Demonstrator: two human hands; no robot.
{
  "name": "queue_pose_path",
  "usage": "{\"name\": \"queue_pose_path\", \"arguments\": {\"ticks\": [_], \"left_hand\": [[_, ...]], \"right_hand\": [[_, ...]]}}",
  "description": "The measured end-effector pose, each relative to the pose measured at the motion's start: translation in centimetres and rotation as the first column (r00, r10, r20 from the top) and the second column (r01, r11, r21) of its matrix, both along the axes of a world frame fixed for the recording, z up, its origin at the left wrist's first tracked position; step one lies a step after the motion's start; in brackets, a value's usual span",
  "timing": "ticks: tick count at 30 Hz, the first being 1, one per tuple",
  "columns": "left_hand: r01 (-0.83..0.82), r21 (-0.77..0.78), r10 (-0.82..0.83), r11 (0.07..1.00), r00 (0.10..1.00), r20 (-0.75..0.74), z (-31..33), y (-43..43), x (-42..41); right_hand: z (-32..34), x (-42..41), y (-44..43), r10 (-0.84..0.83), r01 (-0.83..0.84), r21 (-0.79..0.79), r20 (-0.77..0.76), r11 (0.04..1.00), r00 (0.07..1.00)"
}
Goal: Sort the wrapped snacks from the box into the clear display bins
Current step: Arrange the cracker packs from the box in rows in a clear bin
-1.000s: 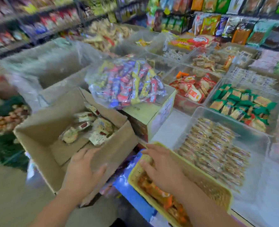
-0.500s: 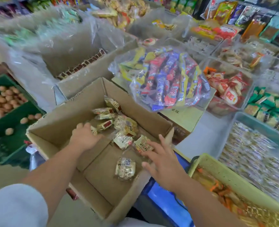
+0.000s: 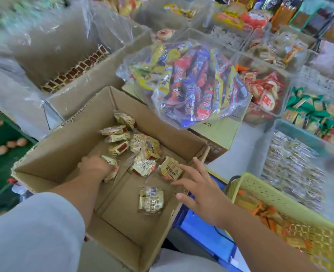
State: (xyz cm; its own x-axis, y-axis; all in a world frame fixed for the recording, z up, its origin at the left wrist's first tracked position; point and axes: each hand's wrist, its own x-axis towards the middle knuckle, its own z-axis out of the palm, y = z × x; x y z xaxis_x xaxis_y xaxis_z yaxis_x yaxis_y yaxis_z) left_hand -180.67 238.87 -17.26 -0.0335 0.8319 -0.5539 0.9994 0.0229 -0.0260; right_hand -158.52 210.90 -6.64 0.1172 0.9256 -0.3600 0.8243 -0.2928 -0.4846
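Reaching hands point(image 3: 95, 165) point(image 3: 203, 195) into box point(image 3: 79, 138); snack labels unreadable.

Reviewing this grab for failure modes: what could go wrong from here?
1. The left hand closes on one wrapped snack amid loose, overlapping packets; a neighbour may get dragged or dropped.
2. The open brown cardboard box seems to overhang the counter; pressing down may tip it.
3. The right hand hovers spread, empty.

Brown cardboard box point(image 3: 68, 138), cream-yellow wrapped snacks point(image 3: 151, 200), yellow lattice basket point(image 3: 291, 205), green-wrapped sweets point(image 3: 315, 112)
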Motion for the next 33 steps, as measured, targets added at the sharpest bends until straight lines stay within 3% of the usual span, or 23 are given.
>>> {"name": "queue_pose_path", "arguments": {"ticks": [5, 7, 11, 16, 21, 33], "left_hand": [[0.015, -0.131, 0.003, 0.991, 0.991, 0.131, 0.4, -0.7, 1.5], [0.141, -0.152, -0.124, 0.978, 0.985, 0.117, 1.1, -1.3, 1.8], [0.491, -0.213, -0.488, 0.845, 0.87, 0.069, 2.7, -1.9, 2.6], [0.653, -0.39, -0.538, 0.649, 0.756, 0.372, 3.6, -4.2, 4.1], [0.795, -0.267, -0.694, 0.545, 0.606, 0.389, 1.7, -9.4, 6.2], [0.604, -0.352, -0.454, 0.716, 0.784, 0.423, 0.5, -9.1, 7.2]], "right_hand": [[-0.1, 0.0, 0.0, -0.013, 0.013, -0.009, 0.013, 1.0, 1.0], [-0.1, 0.0, 0.0, -0.017, 0.017, -0.006, 0.014, 1.0, 1.0], [-0.3, -0.1, -0.1, -0.025, 0.025, 0.001, 0.007, 1.0, 1.0], [-0.3, -0.2, -0.1, -0.033, 0.033, -0.001, 0.009, 0.999, 0.999], [0.0, -0.4, -0.1, -0.043, 0.043, -0.013, 0.008, 0.999, 0.999], [0.4, -0.4, -0.2, -0.055, 0.055, -0.012, -0.027, 0.998, 0.998]]}}
